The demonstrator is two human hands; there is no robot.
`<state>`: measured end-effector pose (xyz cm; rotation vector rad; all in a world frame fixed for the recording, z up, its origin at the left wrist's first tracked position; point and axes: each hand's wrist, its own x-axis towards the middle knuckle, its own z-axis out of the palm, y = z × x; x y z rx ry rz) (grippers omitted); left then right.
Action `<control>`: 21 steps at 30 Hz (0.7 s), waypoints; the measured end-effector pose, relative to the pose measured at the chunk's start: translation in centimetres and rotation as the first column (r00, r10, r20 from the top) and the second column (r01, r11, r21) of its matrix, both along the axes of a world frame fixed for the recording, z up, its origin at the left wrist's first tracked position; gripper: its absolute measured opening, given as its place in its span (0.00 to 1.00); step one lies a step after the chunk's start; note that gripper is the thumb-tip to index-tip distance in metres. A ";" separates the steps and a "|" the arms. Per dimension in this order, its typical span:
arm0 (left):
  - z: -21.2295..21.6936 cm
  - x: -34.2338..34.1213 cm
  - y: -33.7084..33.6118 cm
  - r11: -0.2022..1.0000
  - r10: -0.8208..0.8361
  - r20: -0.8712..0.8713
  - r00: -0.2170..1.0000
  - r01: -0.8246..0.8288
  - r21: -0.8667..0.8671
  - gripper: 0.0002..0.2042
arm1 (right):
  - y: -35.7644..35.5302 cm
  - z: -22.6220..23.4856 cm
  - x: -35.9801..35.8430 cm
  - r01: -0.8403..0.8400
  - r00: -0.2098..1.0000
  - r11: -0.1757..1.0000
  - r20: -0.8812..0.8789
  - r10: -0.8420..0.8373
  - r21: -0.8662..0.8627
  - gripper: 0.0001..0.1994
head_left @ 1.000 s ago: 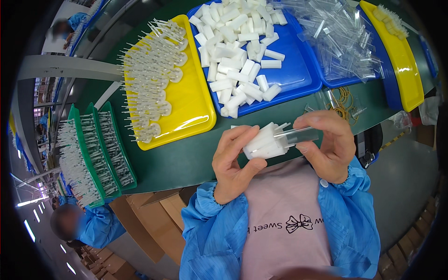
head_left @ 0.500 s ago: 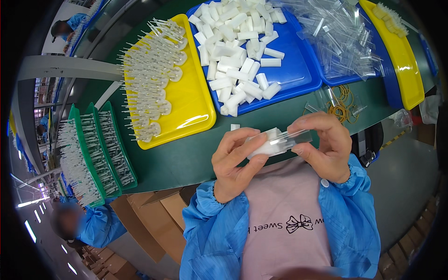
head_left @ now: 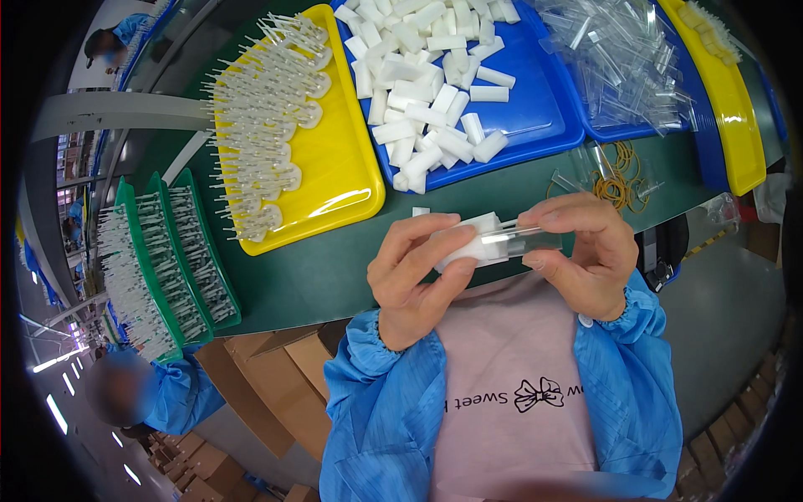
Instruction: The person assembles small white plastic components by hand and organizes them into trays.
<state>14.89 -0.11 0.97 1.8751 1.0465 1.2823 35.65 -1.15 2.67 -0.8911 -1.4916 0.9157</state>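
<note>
My left hand [head_left: 416, 272] pinches white foam-like blocks [head_left: 478, 243] between thumb and fingers, above the near edge of the table. From the right, my right hand [head_left: 590, 251] grips a clear plastic piece [head_left: 539, 242] by its edges with thumb and forefinger. The clear piece's left end meets the white blocks. Whether it goes around them or only lies against them, I cannot tell. Just beyond my left hand, a small white block [head_left: 421, 212] lies on the green table [head_left: 293, 289], partly hidden.
Ahead stands a blue tray [head_left: 531, 117] of loose white blocks [head_left: 418, 113], beside a tray of clear plastic pieces [head_left: 615, 67]. Yellow rubber bands [head_left: 619, 180] lie nearby. Left are a yellow tray [head_left: 339, 159] with thin white brushes and green racks [head_left: 171, 276]. A person [head_left: 167, 389] sits at lower left.
The white blocks and clear piece have turned slightly and lie more level. Both hands keep their hold. The whole view has shifted a little.
</note>
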 end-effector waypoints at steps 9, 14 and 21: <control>-0.1 -0.4 0.0 0.994 0.084 -0.111 0.990 -0.075 0.083 0.16 | 0.9 -1.0 0.4 -0.091 0.992 0.958 -0.109 0.063 -0.273 0.12; -0.3 -0.2 0.1 0.982 0.109 -0.246 0.963 -0.066 0.180 0.18 | 1.1 -1.6 0.3 -0.072 0.977 0.950 -0.215 0.005 -0.305 0.09; -0.3 0.2 0.5 0.975 0.097 -0.338 0.936 -0.022 0.221 0.17 | 1.2 -1.8 -0.1 -0.045 0.946 0.907 -0.309 -0.095 -0.418 0.07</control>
